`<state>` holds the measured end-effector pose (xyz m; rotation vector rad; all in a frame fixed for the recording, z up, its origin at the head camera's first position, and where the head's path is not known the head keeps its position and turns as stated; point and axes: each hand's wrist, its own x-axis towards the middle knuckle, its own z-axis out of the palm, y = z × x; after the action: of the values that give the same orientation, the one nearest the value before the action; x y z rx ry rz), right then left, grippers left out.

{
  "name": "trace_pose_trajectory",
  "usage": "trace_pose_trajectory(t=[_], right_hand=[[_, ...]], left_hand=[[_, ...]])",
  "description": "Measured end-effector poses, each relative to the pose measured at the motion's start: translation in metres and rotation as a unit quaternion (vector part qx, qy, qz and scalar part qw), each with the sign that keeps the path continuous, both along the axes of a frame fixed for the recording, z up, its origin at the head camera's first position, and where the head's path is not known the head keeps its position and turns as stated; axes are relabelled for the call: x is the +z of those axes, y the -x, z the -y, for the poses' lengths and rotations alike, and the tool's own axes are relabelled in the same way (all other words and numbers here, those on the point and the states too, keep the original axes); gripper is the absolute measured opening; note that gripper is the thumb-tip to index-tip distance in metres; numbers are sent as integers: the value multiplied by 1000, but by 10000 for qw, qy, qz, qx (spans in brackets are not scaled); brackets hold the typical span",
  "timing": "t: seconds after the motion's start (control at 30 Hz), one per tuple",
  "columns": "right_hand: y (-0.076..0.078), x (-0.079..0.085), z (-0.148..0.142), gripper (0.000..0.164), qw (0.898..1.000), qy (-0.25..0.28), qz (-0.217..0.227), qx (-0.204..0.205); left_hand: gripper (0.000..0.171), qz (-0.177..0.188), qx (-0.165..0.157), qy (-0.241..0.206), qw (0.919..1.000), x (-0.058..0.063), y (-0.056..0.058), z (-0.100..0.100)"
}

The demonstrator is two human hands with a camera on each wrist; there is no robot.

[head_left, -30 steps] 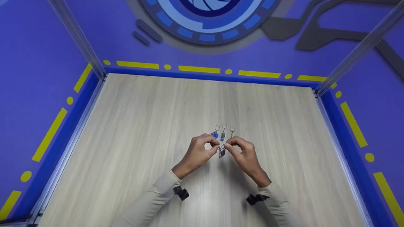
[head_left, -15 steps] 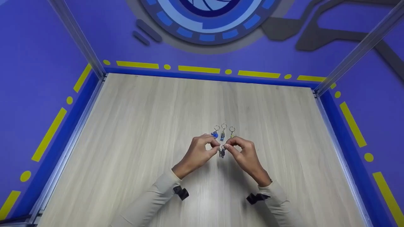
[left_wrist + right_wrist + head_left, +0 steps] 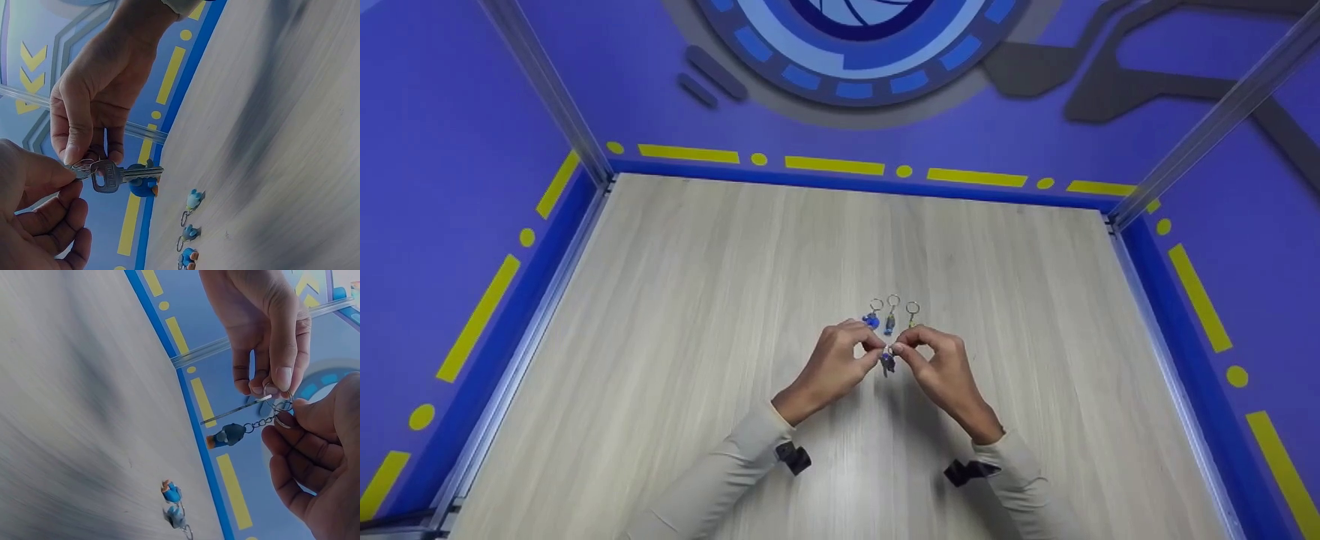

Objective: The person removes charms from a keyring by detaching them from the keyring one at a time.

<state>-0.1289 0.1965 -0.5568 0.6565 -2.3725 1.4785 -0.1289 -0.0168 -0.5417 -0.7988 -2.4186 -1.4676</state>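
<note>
My left hand (image 3: 829, 364) pinches wire rings between thumb and fingers; a silver key (image 3: 109, 177) hangs there. Opposite, my right hand (image 3: 945, 367) pinches a metal key ring (image 3: 284, 415) that overlaps the other ring. From it a short chain carries a small blue-grey figure charm (image 3: 229, 434) with an orange end. The fingertips of both hands nearly meet, and key and charm dangle side by side below them, above the table. Fingers partly cover where the rings cross. In the right wrist view the left hand (image 3: 270, 337) is at the top and the right hand (image 3: 326, 455) at lower right.
Three keychains lie in a row just beyond the hands: one with a blue charm (image 3: 871, 321), one grey-blue keychain (image 3: 890, 322) and a yellowish keychain (image 3: 913, 309). Blue walls with yellow marks surround the wood-grain table (image 3: 697, 300) at the back and sides.
The left hand has shifted slightly to the right, closer to the right hand. Key and charm have swung and turned a little beneath the fingers. The three keychains on the table stay put.
</note>
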Motion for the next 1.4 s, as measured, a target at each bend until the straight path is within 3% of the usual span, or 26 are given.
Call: trace_pose_trajectory(t=[0.3,0.53,0.77,1.07,1.4], right_hand=[[-1,-1,0,10,9993,-276,-226,-102],[1,-6,2,12,9992,-79,-391,31],[0,-7,6,12,9969,337,-647,307],[-4,-6,12,18,9939,871,-664,133],[-8,-9,17,14,9906,1315,-350,102]], left_hand=[[10,-97,6,110,9999,0,0,-2],[6,-27,83,-204,9998,-7,0,-3],[7,459,226,-874,9949,-10,-3,-5],[8,1277,200,-1326,9827,-22,-7,-7],[5,1526,292,-1707,9730,-24,-11,-6]])
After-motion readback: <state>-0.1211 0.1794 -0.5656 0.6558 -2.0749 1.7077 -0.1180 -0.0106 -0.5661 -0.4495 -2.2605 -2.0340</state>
